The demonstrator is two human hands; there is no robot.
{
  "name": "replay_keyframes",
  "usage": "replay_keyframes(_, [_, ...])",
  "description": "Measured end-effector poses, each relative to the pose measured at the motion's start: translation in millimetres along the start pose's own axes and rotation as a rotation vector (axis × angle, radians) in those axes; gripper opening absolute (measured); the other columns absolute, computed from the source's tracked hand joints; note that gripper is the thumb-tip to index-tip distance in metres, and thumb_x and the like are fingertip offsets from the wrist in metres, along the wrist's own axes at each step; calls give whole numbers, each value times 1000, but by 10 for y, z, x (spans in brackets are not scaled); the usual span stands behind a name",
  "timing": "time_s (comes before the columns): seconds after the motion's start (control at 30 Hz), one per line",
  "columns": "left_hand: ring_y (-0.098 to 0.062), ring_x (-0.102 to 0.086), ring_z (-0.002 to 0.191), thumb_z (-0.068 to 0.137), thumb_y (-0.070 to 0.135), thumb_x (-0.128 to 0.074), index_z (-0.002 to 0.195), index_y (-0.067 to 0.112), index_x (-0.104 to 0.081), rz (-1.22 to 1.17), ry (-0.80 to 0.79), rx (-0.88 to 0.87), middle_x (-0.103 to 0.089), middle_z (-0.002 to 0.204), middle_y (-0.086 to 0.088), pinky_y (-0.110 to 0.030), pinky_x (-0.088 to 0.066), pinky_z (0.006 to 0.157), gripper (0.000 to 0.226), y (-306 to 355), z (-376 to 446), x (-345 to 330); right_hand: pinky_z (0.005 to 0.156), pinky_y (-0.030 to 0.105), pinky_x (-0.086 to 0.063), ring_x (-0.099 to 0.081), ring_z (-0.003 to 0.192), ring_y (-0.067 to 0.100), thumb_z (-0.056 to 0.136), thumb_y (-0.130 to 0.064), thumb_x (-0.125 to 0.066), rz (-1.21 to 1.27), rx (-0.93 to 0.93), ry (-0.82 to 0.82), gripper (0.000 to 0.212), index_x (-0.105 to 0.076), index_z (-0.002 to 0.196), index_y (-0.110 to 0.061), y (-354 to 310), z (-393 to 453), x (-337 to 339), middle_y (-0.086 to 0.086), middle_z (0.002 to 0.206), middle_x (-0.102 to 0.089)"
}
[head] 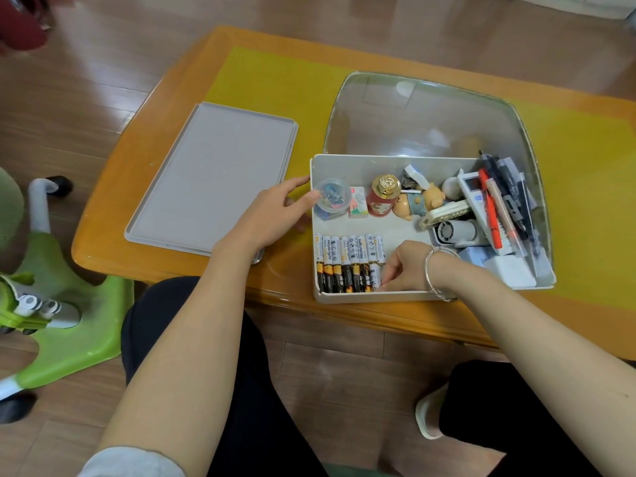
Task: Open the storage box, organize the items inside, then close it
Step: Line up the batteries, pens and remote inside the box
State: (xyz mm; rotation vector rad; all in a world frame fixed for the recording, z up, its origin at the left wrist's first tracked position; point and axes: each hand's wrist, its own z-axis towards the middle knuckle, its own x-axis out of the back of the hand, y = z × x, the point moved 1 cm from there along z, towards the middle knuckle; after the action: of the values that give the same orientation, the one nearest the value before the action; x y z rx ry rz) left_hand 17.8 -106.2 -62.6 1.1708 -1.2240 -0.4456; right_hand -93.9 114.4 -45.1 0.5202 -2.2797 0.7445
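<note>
The white storage box [361, 297] stands open on the table, its clear lid [423, 111] tipped back behind it. Inside, two rows of batteries [347, 263] lie side by side in the near left corner. My right hand [409, 266] is in the box, fingers curled, pinching the rightmost battery of the near row. My left hand [275, 211] grips the box's left wall, fingers touching a small clear round container [332, 197]. An eraser [358, 201], a red gold-topped jar [382, 197], a bear figure [420, 201], pens [499, 201] and white gadgets fill the rest.
A grey tray [213, 177] lies flat on the table left of the box. The orange table [165, 98] carries a yellow mat [275, 80]. A green child's ride-on toy [62, 304] stands on the wooden floor at left. My knees are below the table edge.
</note>
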Motion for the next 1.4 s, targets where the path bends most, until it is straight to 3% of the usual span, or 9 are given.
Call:
replay_keyframes(0.2, [-5,-67,71,97,56,-36,128,25,-57,-21,54,13,-71,89,4,-27,-52,75,48,-25,3,-75,55,8,-38,-55,63,-2,65,-32,-84,-141,-10,45,19,-65,68,-29,140,-55,232,-18,65,-60])
replay_keyframes(0.33, [-1,-63,82,97,61,-28,114,27,-63,33,95,27,-71,94,2,-27,-50,76,52,-33,27,-139,55,13,-38,-55,65,4,68,-32,-82,-325,-87,12,23,-59,66,-28,243,-117,325,-14,68,-59])
replay_keyframes(0.43, [2,-59,77,96,63,-23,108,22,-65,64,125,32,-70,93,3,-22,-46,69,59,-41,42,-173,72,26,-51,-63,80,16,71,-42,-77,-426,-178,17,27,-70,77,-16,271,-128,326,0,82,-69])
replay_keyframes(0.57, [5,-55,75,97,62,-23,108,23,-64,68,149,47,-65,88,9,-17,-40,65,58,-48,50,-199,78,30,-54,-64,84,21,70,-45,-76,-449,-225,-27,39,-70,87,-10,255,-132,276,5,89,-70])
replay_keyframes(0.73, [3,-57,79,98,60,-24,108,22,-64,79,146,44,-68,91,4,-19,-44,69,57,-59,71,-201,71,27,-51,-59,76,20,67,-57,-74,-547,-228,-54,46,-59,74,-14,170,-80,250,0,74,-61])
replay_keyframes(0.9, [-1,-60,83,99,58,-25,108,19,-65,75,134,39,-70,93,0,-27,-47,75,56,-45,82,-181,69,27,-51,-60,77,20,70,-47,-76,-493,-205,-15,36,-63,77,-14,151,-62,174,3,79,-65])
replay_keyframes(1.1, [-11,-63,86,99,57,-26,105,16,-65,63,119,46,-70,93,-2,-34,-50,79,57,-1,68,-157,75,23,-44,-56,82,16,77,-24,-74,-319,-208,95,25,-64,98,-16,315,-250,349,-2,90,-60])
replay_keyframes(1.23, [-13,-63,89,99,57,-28,108,17,-65,40,114,53,-70,97,-3,-32,-49,79,56,2,63,-164,78,20,-39,-56,97,18,86,-10,-59,-365,-223,97,35,-58,120,-20,488,-414,413,1,111,-60])
replay_keyframes(1.4, [-9,-61,86,98,58,-28,111,17,-65,46,116,54,-70,99,-4,-22,-44,72,57,-16,75,-157,85,20,-38,-55,110,19,86,-12,-60,-335,-214,78,43,-53,128,-22,502,-356,391,-2,125,-56])
